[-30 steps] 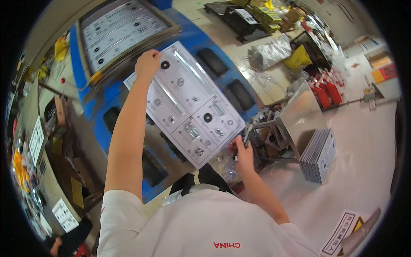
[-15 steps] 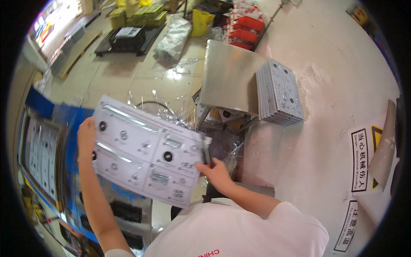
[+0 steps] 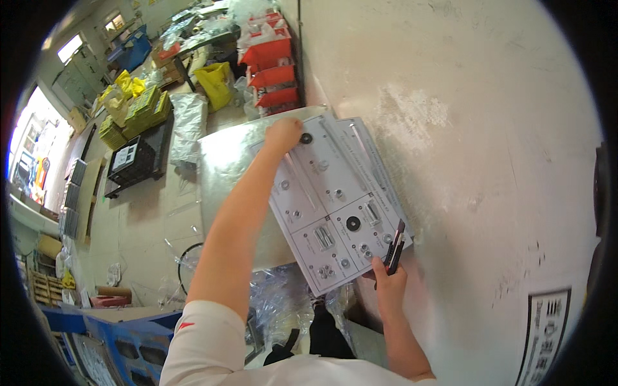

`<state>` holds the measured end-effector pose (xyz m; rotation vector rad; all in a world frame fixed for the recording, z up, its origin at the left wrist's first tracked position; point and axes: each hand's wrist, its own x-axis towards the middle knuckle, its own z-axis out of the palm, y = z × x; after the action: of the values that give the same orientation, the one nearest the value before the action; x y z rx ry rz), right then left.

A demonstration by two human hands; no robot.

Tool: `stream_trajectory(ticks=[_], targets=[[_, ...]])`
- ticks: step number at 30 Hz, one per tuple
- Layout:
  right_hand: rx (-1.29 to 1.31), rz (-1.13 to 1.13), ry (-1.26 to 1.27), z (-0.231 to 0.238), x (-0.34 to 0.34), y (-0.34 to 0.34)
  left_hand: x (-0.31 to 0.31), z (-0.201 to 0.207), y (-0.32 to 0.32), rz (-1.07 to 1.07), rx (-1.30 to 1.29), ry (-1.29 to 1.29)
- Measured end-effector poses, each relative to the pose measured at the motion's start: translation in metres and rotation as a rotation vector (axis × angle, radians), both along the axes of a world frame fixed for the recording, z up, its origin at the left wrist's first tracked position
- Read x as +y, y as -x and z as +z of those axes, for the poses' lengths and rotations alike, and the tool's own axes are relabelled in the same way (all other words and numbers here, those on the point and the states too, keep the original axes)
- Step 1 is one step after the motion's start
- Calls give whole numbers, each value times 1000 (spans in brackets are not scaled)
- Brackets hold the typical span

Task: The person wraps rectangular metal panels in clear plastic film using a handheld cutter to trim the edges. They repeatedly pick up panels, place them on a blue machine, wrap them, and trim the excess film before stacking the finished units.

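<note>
A white printed card [image 3: 308, 204], with small metal hardware and black round pieces packed on it, is held at a slant between both hands. My left hand [image 3: 284, 134] is closed on its far left edge. At the near right corner my right hand [image 3: 390, 283] is closed, thumb on the card's face, and also grips a slim black tool [image 3: 394, 249] that looks like a utility knife. Beneath the card, a stack of similar cards [image 3: 368, 145] shows along the right side. The card hides most of that stack, which stands on a metal-topped table [image 3: 225, 167].
A pale wall [image 3: 463, 174] rises close on the right. Red bins [image 3: 273, 77] stand beyond the table. Crumpled clear film [image 3: 277, 293] lies below its near edge. A blue machine [image 3: 122, 341] is at lower left, and a black crate [image 3: 132, 161] sits farther left.
My view has turned to the right. Both hands have carried the card away from the blue machine and over the stack on the metal table. The black tool stays in my right hand.
</note>
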<state>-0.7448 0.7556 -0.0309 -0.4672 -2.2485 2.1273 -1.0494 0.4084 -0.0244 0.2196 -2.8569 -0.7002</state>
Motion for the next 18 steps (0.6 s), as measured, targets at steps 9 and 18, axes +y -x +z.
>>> stream_trajectory(ticks=[9,18], targets=[[-199,-18,-42,-15,27,23,66,-4,69,-59,199,-84],[-138,25,-31,-52,27,-12,111,-41,-181,380,-125,-1559]])
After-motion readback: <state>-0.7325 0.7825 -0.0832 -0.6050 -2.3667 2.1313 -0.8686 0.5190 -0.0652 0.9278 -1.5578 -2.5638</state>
